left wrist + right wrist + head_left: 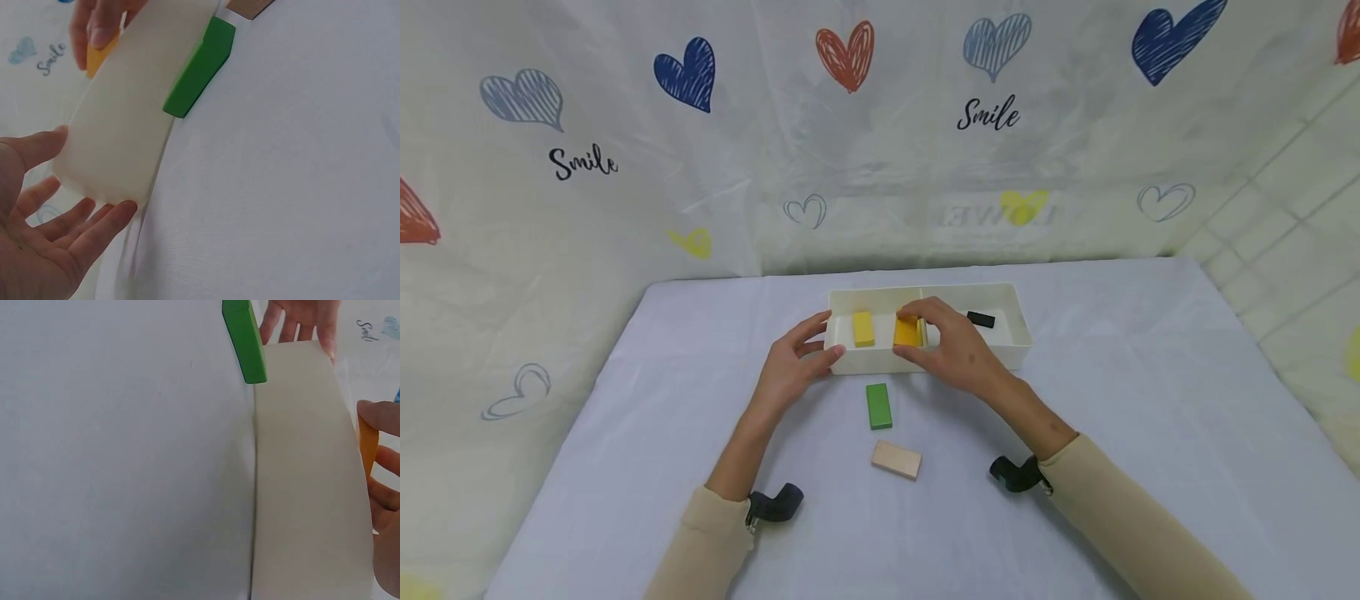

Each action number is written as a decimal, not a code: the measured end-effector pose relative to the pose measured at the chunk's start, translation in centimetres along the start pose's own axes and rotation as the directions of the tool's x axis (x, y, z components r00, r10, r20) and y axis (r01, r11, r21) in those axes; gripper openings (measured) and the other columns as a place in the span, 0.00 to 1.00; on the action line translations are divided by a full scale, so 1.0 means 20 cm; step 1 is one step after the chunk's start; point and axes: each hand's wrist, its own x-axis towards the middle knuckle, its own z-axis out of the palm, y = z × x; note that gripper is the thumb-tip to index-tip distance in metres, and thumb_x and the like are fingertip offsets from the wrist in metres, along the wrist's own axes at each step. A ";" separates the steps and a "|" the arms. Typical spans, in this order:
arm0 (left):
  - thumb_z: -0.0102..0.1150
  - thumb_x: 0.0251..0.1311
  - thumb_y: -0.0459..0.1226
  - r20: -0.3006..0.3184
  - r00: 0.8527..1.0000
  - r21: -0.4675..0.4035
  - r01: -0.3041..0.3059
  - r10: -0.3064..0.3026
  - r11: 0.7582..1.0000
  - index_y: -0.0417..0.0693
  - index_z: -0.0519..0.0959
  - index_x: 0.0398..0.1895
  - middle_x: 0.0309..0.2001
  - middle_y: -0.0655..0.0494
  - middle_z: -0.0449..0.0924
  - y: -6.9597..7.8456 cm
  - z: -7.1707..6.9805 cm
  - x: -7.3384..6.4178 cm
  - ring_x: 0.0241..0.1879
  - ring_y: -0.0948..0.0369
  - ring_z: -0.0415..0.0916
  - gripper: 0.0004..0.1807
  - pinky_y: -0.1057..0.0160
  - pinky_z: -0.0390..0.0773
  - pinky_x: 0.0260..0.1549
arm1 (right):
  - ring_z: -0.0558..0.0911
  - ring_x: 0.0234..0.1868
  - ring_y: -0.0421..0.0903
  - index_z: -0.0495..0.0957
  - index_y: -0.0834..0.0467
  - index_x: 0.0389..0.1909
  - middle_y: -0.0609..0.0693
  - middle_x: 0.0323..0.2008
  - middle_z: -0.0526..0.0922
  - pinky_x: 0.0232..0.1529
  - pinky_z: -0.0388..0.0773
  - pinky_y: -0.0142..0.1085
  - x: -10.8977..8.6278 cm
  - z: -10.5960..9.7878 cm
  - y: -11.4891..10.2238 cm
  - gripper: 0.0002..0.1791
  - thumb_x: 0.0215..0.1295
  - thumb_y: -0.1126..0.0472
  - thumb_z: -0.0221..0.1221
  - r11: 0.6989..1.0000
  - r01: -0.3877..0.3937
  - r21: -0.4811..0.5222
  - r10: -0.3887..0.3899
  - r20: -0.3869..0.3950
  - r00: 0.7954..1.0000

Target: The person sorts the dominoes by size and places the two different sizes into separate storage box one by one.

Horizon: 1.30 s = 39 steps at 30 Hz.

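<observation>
A white two-compartment box (880, 360) stands on the table. My left hand (797, 360) holds its left end, with the thumb at the front corner and fingers along the end wall. My right hand (958, 346) pinches an orange-yellow block (906, 331) between thumb and fingers, over the left compartment beside the divider. In the right wrist view, this block (367, 447) shows above the box rim. A yellow block (863, 329) is in the left compartment; a black block (981, 319) is in the right one. Part of another yellow piece shows behind the right fingers.
In front of the box, a green block (878, 407) lies on the white-covered table (820, 533). Nearer to me is a plain wooden block (897, 460). A curtain (895, 150) printed with hearts hangs behind the table. Black camera mounts are on both wrists.
</observation>
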 end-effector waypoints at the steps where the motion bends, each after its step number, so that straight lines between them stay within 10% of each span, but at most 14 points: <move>1: 0.71 0.65 0.47 0.000 1.000 -0.001 0.000 0.000 1.000 0.73 0.69 0.75 0.75 0.54 0.70 0.00 0.00 0.00 0.67 0.53 0.77 0.36 0.55 0.88 0.52 | 0.80 0.60 0.48 0.81 0.56 0.60 0.48 0.60 0.82 0.68 0.78 0.52 0.00 0.00 0.00 0.27 0.60 0.56 0.76 1.000 0.000 -0.006 0.000 -0.004 1.000; 39: 0.71 0.65 0.45 0.008 1.000 -0.014 -0.009 0.009 1.000 0.64 0.68 0.78 0.75 0.51 0.70 0.00 0.00 0.01 0.68 0.52 0.77 0.38 0.54 0.88 0.51 | 0.80 0.60 0.50 0.80 0.57 0.62 0.51 0.60 0.82 0.66 0.80 0.49 0.14 0.06 0.00 0.29 0.61 0.56 0.75 0.999 0.000 -0.035 0.002 0.042 0.999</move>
